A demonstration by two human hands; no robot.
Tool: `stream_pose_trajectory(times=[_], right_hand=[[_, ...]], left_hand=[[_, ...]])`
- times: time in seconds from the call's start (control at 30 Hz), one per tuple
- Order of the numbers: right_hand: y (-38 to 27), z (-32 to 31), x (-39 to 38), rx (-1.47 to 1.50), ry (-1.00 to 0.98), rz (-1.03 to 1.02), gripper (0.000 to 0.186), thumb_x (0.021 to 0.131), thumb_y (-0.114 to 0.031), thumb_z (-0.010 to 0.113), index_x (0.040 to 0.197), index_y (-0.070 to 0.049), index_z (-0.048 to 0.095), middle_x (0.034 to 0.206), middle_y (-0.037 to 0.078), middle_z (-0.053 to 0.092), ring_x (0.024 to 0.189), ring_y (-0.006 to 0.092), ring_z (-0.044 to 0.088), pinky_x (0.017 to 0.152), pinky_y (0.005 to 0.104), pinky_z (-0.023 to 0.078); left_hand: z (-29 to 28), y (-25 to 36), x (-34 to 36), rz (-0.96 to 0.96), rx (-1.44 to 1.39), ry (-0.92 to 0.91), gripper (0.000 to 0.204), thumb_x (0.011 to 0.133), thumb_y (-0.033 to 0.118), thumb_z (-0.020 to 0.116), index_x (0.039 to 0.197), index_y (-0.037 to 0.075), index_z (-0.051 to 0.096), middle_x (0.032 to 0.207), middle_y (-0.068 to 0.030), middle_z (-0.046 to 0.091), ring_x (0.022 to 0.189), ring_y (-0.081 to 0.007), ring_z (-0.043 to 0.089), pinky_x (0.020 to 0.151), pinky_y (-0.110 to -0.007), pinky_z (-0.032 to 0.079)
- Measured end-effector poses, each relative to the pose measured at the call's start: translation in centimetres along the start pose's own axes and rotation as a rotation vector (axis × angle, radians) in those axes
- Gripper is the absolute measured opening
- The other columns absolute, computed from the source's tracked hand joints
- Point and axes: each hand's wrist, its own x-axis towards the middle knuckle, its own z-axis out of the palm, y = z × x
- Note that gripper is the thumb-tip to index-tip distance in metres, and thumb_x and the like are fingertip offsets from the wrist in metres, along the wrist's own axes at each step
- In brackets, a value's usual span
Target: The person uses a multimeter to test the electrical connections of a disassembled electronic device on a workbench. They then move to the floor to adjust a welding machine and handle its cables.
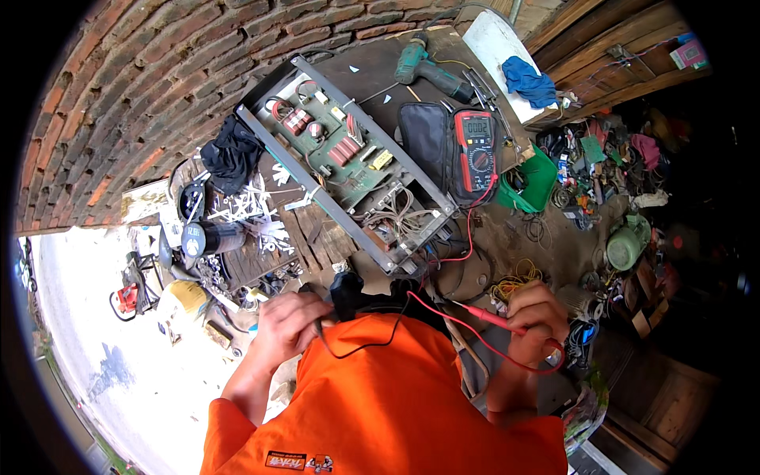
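Note:
My right hand (537, 323) is closed around a red test probe (489, 317), its tip pointing left, with a red lead looping below it. My left hand (291, 326) is closed on a black test probe (319, 324), mostly hidden by the fingers; a black lead sags from it across my orange shirt. Both hands are close to my body, apart from the bench. Ahead lies a metal chassis (413, 178) holding a green circuit board (323, 136) with coils, capacitors and bundled wires. A red multimeter (477, 154) with a lit display rests in its dark case (425, 131), right of the chassis.
A green cordless drill (431, 71) and several screwdrivers (480, 85) lie at the bench's back. A green bin (538, 186) stands to the right, beside piled scrap (590, 158). White strips (257, 214) and a black cloth (231, 154) lie left. A brick wall (158, 87) rises behind.

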Motion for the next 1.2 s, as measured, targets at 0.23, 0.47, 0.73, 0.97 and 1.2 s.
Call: stream_pose_trajectory(times=[0.23,0.47,0.73,0.97,1.2], right_hand=[[3.7,-8.1,-2.4,-0.742,-0.46,0.68,0.037,0.095,-0.026,0.058,0.069,0.001,0.057,0.062,0.017,0.059,0.056,0.0366,0.056,0.055,0.0445,0.044],[10.4,-14.9,-9.0,0.204,-0.524,1.138,0.05,0.1,-0.044,0.048,0.092,0.001,0.068,0.072,0.012,0.068,0.047,0.0137,0.052,0.044,0.0296,0.038],[10.2,-8.9,-9.2,0.613,0.154,1.018,0.034,0.102,-0.033,0.048,0.11,-0.002,0.058,0.084,0.008,0.064,0.057,0.0084,0.049,0.046,0.0214,0.034],[14.1,-13.8,-1.7,0.548,0.614,0.599,0.038,0.101,-0.036,0.051,0.105,0.001,0.054,0.077,0.007,0.058,0.065,0.0147,0.056,0.061,0.0279,0.045],[17.3,-10.3,12.1,0.263,0.239,0.394,0.028,0.101,-0.027,0.053,0.111,-0.001,0.058,0.061,-0.001,0.048,0.049,0.0043,0.042,0.043,0.0195,0.032]], left_hand=[[5.1,9.6,6.0,-0.245,0.024,-0.396,0.027,0.087,0.03,0.069,0.098,0.006,0.065,0.074,-0.0111,0.064,0.065,-0.0306,0.065,0.057,-0.04,0.051],[17.1,12.8,10.0,-0.56,-0.342,-0.43,0.039,0.092,0.025,0.065,0.118,-0.002,0.055,0.088,-0.0231,0.067,0.084,-0.0398,0.066,0.074,-0.042,0.053],[24.4,16.8,11.2,-0.23,-0.155,-0.328,0.055,0.089,0.021,0.063,0.137,0.0,0.044,0.12,-0.0172,0.056,0.086,-0.0382,0.065,0.067,-0.043,0.057],[21.4,14.6,8.6,-0.333,-0.083,-0.416,0.045,0.09,0.025,0.063,0.128,0.003,0.053,0.114,-0.0162,0.058,0.091,-0.0368,0.064,0.075,-0.044,0.054],[19.6,14.4,4.1,-0.543,-0.089,-0.271,0.039,0.092,0.027,0.063,0.123,0.004,0.057,0.107,-0.0177,0.063,0.093,-0.036,0.064,0.079,-0.043,0.053]])
